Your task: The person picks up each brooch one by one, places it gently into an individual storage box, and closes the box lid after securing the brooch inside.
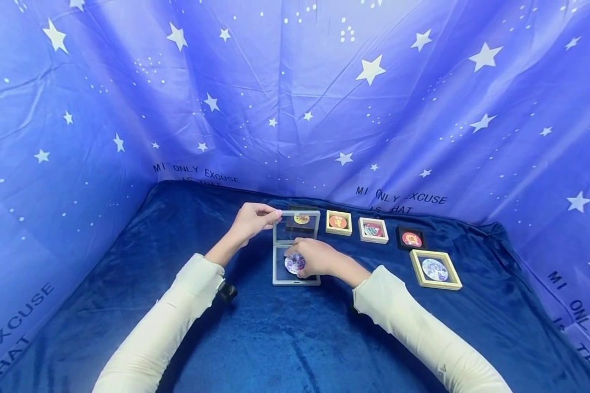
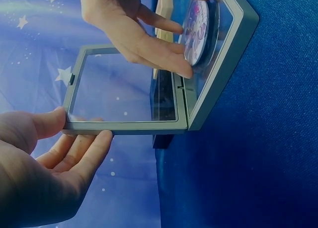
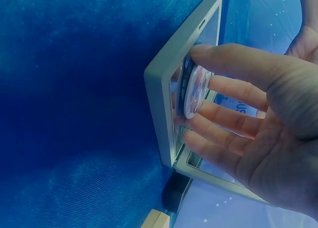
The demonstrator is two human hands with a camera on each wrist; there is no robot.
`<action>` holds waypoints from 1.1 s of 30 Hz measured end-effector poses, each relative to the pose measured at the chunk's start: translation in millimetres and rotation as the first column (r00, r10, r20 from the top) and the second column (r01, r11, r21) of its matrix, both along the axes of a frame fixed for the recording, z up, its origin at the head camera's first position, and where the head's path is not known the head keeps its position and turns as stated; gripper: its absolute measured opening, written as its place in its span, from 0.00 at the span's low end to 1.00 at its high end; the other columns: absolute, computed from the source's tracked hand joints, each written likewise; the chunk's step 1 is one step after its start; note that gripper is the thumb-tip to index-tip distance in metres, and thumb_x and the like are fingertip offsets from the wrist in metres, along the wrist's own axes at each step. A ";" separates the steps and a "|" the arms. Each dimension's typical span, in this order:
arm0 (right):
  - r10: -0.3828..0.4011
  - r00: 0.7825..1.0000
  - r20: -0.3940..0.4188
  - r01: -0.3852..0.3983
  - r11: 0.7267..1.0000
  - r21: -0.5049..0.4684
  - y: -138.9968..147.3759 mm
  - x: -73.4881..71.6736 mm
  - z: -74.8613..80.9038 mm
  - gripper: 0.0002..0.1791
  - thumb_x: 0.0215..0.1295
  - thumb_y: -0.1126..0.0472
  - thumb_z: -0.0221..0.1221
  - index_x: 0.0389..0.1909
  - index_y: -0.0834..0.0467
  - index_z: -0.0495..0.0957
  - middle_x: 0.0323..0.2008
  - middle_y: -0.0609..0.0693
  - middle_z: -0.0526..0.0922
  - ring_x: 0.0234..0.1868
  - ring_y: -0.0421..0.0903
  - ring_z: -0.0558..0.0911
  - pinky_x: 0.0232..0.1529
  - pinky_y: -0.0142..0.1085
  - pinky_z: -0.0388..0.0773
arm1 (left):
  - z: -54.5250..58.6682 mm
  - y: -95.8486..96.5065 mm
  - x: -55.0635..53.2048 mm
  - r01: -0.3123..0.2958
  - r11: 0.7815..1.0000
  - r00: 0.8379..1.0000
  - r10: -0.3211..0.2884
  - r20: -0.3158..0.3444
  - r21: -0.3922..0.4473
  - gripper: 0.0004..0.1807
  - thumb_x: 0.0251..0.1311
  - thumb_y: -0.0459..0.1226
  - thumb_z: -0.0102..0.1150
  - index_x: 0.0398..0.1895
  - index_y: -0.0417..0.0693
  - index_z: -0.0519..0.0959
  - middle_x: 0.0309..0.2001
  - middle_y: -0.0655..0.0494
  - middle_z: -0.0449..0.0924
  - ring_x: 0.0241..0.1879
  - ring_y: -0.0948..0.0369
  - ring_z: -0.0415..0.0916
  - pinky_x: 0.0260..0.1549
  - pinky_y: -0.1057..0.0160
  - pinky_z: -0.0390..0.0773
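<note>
A grey hinged display frame with clear film panes stands unfolded on the blue cloth. My left hand pinches the edge of its raised lid between thumb and fingers. Over the lower half, my right hand holds a round badge with a purple and white picture. In the right wrist view, thumb and fingertips grip the badge round its rim, close over the film. The left wrist view shows the badge tilted a little away from the lower pane.
Behind the lid, a dark frame with a yellow badge shows through the film. To the right are a frame with an orange badge, a pale frame, a black frame and a larger cream frame. Starry curtains enclose the table.
</note>
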State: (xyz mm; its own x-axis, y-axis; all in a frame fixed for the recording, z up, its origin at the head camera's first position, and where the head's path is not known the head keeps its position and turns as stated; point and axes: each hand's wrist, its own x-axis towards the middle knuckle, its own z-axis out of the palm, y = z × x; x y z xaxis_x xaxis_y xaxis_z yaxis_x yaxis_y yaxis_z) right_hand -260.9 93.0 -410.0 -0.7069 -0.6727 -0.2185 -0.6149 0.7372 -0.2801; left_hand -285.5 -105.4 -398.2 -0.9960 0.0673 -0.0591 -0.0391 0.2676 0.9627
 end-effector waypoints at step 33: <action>-0.311 0.944 0.109 0.304 0.695 -0.652 39.5 -10.4 58.0 0.16 0.69 0.59 0.63 0.54 0.63 0.84 0.46 0.60 0.89 0.45 0.51 0.88 0.46 0.41 0.83 | 16.1 1.6 10.9 0.070 0.992 0.994 -0.060 0.093 -0.106 0.25 0.72 0.47 0.59 0.56 0.32 0.82 0.56 0.37 0.84 0.58 0.45 0.82 0.59 0.53 0.81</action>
